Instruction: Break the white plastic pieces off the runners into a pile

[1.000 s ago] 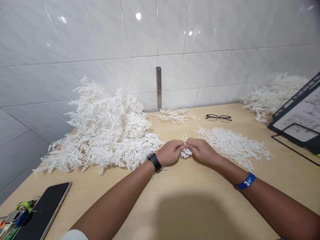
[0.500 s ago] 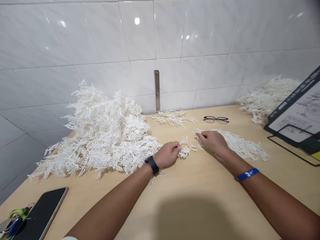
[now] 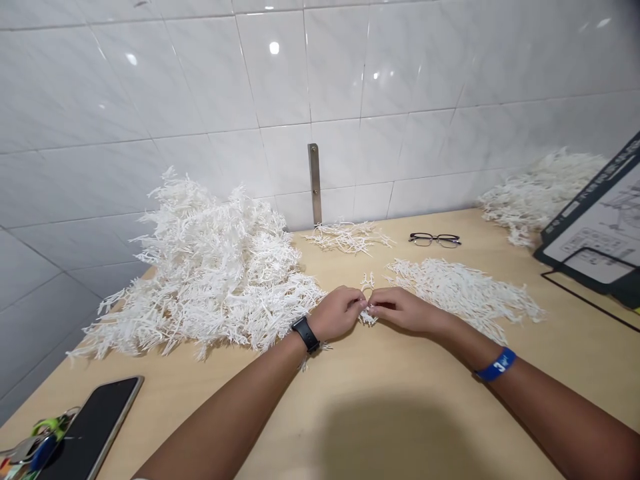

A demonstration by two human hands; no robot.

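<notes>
My left hand (image 3: 339,312) is closed in a pinch on a small white branched plastic piece (image 3: 368,319), whose thin prongs stick out above and below the fingertips. Close against it, my right hand (image 3: 406,309) pinches at the same piece from the right, the fingertips of both hands nearly touching. What exactly the right fingertips grip is too small to make out. Left of my hands rises a large heap of white branched pieces (image 3: 215,267). On the right, behind my right wrist, a flatter spread of small white pieces (image 3: 463,290) lies on the table.
A small pile of thin bare stems (image 3: 350,237) lies near the wall bracket (image 3: 315,187). Eyeglasses (image 3: 434,240) rest at the back, and another white heap (image 3: 540,190) stands behind a dark printed box (image 3: 595,233). A phone (image 3: 93,427) and keys (image 3: 43,443) lie front left on the table (image 3: 280,413).
My right hand has moved left from the spread of small pieces to meet my left hand at the branched piece. My left hand has stayed nearly in place.
</notes>
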